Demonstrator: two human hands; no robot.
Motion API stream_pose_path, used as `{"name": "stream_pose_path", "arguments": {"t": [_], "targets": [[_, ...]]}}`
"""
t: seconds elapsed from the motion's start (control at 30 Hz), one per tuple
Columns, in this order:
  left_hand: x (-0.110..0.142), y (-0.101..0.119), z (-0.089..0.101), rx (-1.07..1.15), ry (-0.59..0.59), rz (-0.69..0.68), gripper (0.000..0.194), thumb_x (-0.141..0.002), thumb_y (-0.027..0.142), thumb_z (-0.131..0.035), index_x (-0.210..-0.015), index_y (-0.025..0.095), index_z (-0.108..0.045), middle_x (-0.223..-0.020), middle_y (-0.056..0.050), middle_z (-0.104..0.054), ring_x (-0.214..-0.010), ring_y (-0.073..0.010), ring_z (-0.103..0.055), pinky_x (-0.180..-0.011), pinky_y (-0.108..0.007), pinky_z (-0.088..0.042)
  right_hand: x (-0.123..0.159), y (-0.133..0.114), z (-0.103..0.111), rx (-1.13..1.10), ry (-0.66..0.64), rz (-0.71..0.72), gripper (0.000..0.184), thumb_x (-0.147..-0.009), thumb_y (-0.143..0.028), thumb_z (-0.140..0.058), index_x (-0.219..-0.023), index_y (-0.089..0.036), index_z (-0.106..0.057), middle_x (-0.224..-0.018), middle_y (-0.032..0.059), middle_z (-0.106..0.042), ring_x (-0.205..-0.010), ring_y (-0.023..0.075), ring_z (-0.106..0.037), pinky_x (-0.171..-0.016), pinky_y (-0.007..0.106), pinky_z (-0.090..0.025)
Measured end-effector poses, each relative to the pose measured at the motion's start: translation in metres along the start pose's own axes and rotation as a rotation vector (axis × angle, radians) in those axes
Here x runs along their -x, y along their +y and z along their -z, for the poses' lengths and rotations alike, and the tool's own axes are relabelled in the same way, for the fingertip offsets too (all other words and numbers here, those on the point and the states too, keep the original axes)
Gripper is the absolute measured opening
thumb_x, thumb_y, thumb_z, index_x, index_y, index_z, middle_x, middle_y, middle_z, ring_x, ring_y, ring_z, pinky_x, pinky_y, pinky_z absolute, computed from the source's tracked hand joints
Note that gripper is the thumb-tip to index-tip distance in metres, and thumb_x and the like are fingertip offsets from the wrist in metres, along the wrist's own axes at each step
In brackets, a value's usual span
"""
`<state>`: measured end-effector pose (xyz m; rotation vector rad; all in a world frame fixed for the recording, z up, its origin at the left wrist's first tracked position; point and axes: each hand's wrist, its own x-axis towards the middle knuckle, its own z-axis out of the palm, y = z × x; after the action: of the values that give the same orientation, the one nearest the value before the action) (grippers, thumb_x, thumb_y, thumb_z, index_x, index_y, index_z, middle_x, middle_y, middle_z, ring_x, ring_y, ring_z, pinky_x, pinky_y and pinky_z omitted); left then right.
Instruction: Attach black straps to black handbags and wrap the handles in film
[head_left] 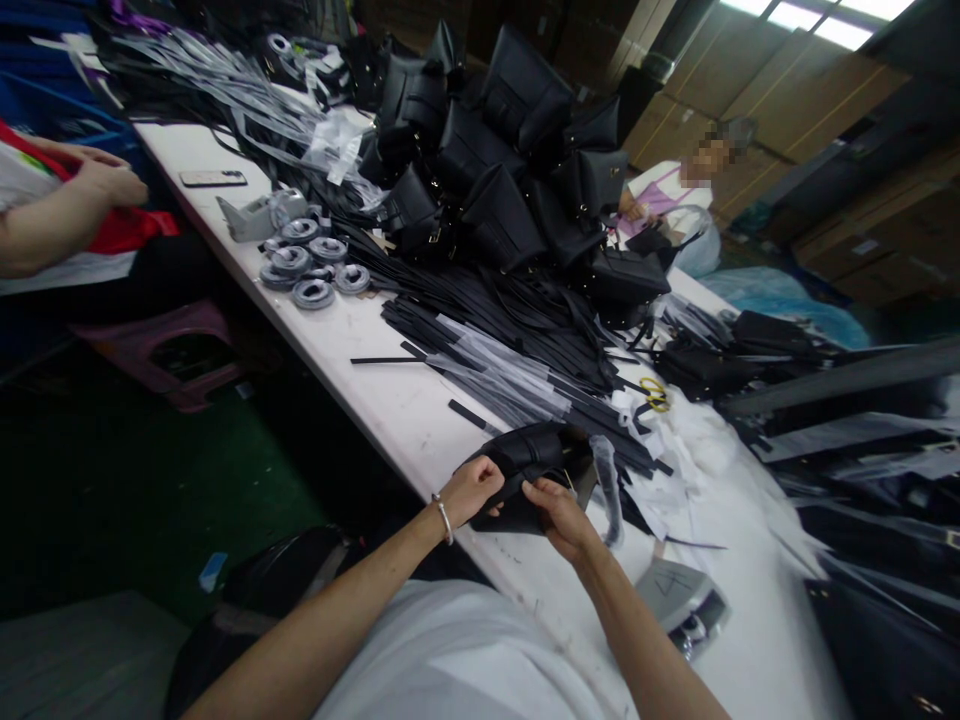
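Observation:
A black handbag lies at the near edge of the white table, with both of my hands on it. My left hand, a bracelet at its wrist, has its fingers curled closed on the bag's left part. On the other side my right hand pinches the bag's edge, thumb on top. A handle wrapped in clear plastic sticks out at the bag's right. Just beyond the bag are black straps, some in clear plastic sleeves.
A heap of black handbags fills the table's middle. Tape rolls and a tape dispenser stand left; another dispenser sits near my right forearm. Yellow-handled scissors lie among wrappings. Two other people are at the table.

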<state>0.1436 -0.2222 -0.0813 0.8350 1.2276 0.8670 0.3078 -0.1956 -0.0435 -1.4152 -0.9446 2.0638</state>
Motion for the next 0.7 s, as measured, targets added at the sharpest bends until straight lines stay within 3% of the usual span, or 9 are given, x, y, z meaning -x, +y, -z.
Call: {"name": "stream_pose_path", "arguments": {"t": [0.13, 0.33, 0.5, 0.7], "targets": [[0.002, 0.002, -0.004, -0.184, 0.068, -0.086, 0.01, -0.072, 0.024, -0.059, -0.072, 0.018, -0.052, -0.055, 0.006, -0.051, -0.047, -0.0103, -0.053, -0.043, -0.019, -0.042, 0.001, 0.002, -0.002, 0.072, 0.083, 0.049, 0.036, -0.06, -0.048, -0.077, -0.071, -0.016, -0.066, -0.064, 0.0027, -0.067, -0.061, 0.0193, -0.061, -0.064, 0.033, -0.047], [0.005, 0.007, -0.003, -0.42, 0.188, -0.288, 0.003, -0.072, 0.017, -0.057, -0.07, 0.018, -0.058, -0.066, 0.004, -0.053, -0.061, -0.011, -0.05, -0.058, -0.023, -0.04, 0.004, 0.007, -0.011, 0.317, 0.254, 0.13, 0.031, -0.063, -0.044, -0.075, -0.072, -0.015, -0.069, -0.064, 0.0007, -0.067, -0.058, 0.0166, -0.058, -0.058, 0.028, -0.044], [0.005, 0.003, -0.006, -0.412, 0.224, -0.289, 0.008, -0.07, 0.011, -0.055, -0.07, 0.018, -0.057, -0.065, 0.004, -0.048, -0.062, -0.0113, -0.046, -0.061, -0.024, -0.038, 0.002, 0.006, -0.017, 0.438, 0.328, 0.161, 0.033, -0.062, -0.045, -0.075, -0.071, -0.014, -0.07, -0.064, 0.0014, -0.067, -0.06, 0.0183, -0.058, -0.057, 0.029, -0.045], [0.006, -0.002, -0.012, -0.345, 0.24, -0.252, 0.008, -0.072, 0.011, -0.054, -0.074, 0.017, -0.058, -0.065, 0.004, -0.048, -0.062, -0.011, -0.046, -0.061, -0.024, -0.038, 0.003, 0.005, -0.019, 0.346, 0.346, 0.141, 0.03, -0.062, -0.042, -0.074, -0.074, -0.015, -0.071, -0.069, 0.0029, -0.07, -0.063, 0.0192, -0.061, -0.059, 0.028, -0.046]]}}
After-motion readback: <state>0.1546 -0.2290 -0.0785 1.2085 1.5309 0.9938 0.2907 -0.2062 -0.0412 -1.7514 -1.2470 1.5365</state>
